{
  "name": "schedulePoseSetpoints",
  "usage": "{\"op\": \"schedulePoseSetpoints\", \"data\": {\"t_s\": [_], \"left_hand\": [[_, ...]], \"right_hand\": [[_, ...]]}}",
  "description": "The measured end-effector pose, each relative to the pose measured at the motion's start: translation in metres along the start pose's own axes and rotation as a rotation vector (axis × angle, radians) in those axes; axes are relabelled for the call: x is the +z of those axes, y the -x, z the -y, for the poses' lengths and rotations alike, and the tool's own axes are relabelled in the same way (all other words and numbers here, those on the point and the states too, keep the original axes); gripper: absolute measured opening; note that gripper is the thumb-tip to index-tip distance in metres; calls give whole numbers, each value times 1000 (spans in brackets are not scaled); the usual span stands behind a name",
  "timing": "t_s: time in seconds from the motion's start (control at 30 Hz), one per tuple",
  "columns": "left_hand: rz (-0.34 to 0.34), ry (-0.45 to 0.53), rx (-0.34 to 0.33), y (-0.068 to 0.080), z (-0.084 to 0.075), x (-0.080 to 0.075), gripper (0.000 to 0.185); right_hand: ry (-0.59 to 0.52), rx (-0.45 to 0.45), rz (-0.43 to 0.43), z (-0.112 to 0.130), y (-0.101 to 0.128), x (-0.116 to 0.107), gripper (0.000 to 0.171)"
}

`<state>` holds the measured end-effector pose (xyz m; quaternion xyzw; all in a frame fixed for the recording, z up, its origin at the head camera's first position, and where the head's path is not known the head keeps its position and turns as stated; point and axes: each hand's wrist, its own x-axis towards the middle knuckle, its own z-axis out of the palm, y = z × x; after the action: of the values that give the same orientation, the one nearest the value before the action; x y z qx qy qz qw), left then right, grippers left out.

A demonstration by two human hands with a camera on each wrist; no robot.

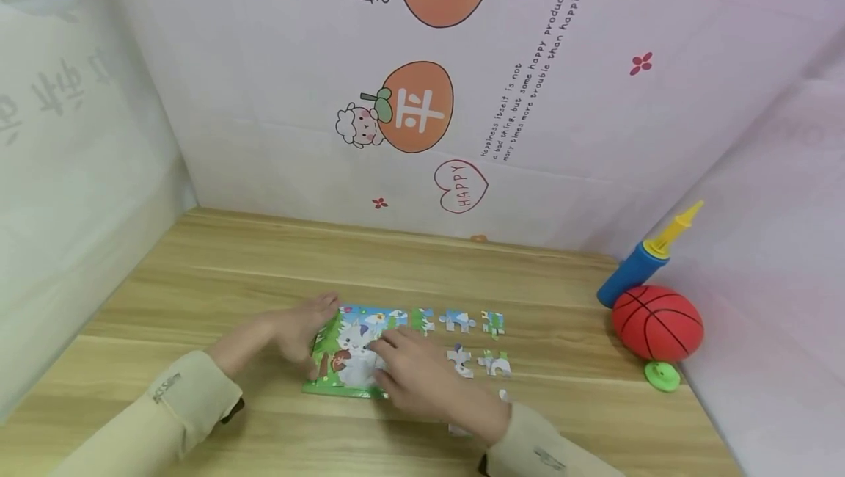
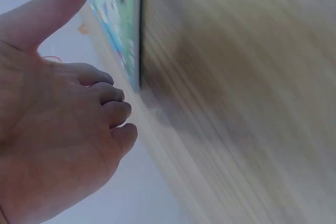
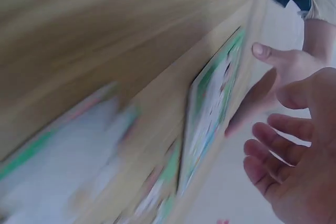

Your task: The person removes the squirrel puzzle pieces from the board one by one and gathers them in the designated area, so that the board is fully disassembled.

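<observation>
Your two hands work on one partly built jigsaw puzzle lying flat near the front middle of the wooden desk. Your left hand sits at the puzzle's left edge, its fingers loosely curled with the thumb set apart; the head view shows them touching that edge, though you cannot tell whether they pinch it. Your right hand lies over the puzzle's right part, fingers spread and relaxed, their tips resting on the picture and clamped on nothing. Both wrist views are blurred, yet each shows the puzzle's green border seen edge-on. To the right of the puzzle you have five loose pieces in plain view: three in a back row, namely a first piece just beside the puzzle, a second piece and a third piece, and two in a nearer row, a fourth piece and a fifth piece. White scraps beside your right sleeve may be more pieces; they are too hidden to count. At the desk's far right stand one orange ball, one blue pump with a yellow nozzle behind it, and one green disc in front, well apart from the puzzle.
</observation>
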<state>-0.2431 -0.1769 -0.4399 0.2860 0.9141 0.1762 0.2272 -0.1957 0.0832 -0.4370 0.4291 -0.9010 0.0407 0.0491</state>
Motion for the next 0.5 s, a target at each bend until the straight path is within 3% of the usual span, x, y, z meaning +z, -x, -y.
{"op": "schedulePoseSetpoints", "data": {"t_s": [0.17, 0.33, 0.5], "left_hand": [[24, -114, -31, 5, 6, 2, 138], [33, -107, -18, 7, 10, 5, 140], [46, -110, -20, 7, 10, 7, 139]], "right_hand": [[44, -25, 102, 24, -37, 15, 45], [92, 32, 213, 40, -53, 30, 43], [104, 38, 179, 43, -56, 38, 31]]}}
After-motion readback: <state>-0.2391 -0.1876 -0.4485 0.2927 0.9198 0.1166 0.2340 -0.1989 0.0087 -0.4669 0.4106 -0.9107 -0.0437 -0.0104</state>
